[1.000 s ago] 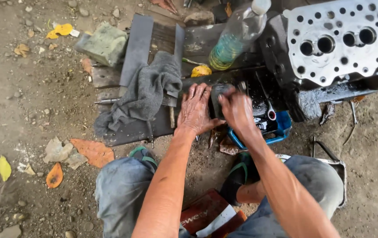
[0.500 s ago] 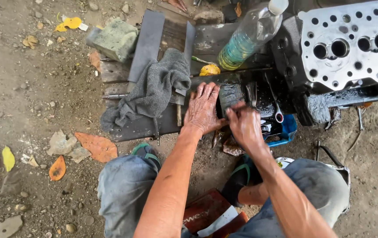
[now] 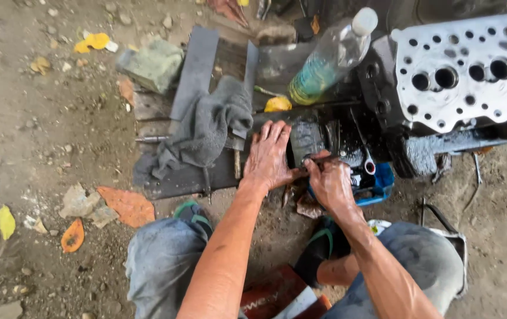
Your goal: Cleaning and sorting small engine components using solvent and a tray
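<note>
Item: small dark metal part (image 3: pixel 305 140), greasy, lying on the dark board (image 3: pixel 206 177) just left of the engine block.
Left hand (image 3: pixel 269 155): as I see it, flat, fingers spread, pressing down on the board at the part's left edge.
Right hand (image 3: pixel 327 180): closed in a pinch around a thin tool (image 3: pixel 318 158), tip at the part's lower side.
Surroundings: grey rag (image 3: pixel 203 130) draped over the board, near the left hand; plastic bottle (image 3: pixel 331 56) with greenish liquid leaning behind; pale cylinder head (image 3: pixel 466 65) on the engine block (image 3: pixel 383 112); blue tray (image 3: pixel 380 183) beside the right hand; dirt ground (image 3: pixel 41 153) with leaves
</note>
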